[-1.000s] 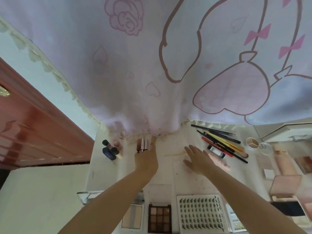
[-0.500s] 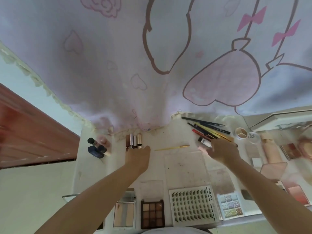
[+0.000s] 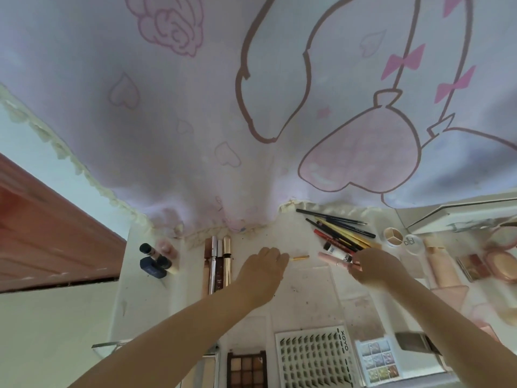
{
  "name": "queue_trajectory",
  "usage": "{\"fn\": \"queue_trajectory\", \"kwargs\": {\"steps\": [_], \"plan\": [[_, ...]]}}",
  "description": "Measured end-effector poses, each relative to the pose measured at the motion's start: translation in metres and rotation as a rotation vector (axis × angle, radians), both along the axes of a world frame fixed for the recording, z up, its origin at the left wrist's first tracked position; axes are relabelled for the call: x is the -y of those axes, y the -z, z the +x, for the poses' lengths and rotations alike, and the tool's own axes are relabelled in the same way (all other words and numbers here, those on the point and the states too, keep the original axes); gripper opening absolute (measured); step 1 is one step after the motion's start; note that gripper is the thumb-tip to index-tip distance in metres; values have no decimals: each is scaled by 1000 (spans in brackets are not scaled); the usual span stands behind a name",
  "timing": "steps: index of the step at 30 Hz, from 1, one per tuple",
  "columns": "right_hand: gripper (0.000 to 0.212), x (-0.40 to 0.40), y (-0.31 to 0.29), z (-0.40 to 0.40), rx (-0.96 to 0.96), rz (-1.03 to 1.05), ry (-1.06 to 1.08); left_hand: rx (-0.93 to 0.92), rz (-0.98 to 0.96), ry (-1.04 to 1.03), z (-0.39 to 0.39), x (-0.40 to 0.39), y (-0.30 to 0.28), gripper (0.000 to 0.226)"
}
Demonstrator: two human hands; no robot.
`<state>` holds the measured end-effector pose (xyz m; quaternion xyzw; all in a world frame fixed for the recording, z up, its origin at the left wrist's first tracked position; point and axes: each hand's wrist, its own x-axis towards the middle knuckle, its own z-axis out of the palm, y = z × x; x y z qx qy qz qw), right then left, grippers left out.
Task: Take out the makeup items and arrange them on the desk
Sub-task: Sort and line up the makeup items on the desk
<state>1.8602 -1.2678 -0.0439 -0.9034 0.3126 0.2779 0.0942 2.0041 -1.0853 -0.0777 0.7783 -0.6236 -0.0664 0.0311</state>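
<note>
We find soft, even daylight glowing through the curtain (image 3: 195, 121); shadows below it are faint. Wide-angle bending stretches the edges, and items right of it blur.

curtain (image 3: 195, 121): pale lilac, pink roses, hearts, bows
eyeshadow palette (image 3: 246, 369): brown and beige squares
pencils (image 3: 338, 231): black, red, yellow
surface (image 3: 305, 289): white

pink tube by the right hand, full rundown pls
The pink tube is slim, pale pink and glossy, plastic by its look. It lies almost flat on the white desk, running left to right and slightly down. Its left end is free, just right of the small gold stick. Its right end goes into the right hand, whose fingers curl round it. Any label is too blurred to read.
</note>
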Motion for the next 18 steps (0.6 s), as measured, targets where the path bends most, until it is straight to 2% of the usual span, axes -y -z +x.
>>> {"fn": "queue_trajectory", "kwargs": {"steps": [2,4,7,9,11,14,18], "plan": [[31,-13,-22,6,81,36,-69,-32,-153,39,-7,6,-1,75],[32,-27,-41,12,149,70,-126,-48,-269,53,-13,7,-7,62],[29,-43,-59,23,253,176,-113,66,-343,-7,-5,2,-22,39],[17,-53,-63,32,349,350,-26,106,-297,-21,6,-7,-27,20],[13,-65,-60,43,445,461,47,86,-229,-42,12,-18,-36,30],[19,-82,-59,59,563,646,243,48,-61,-105,16,-35,-59,40],[25,-112,-63,76,767,749,243,-146,-5,-196,34,-58,-82,36]]}}
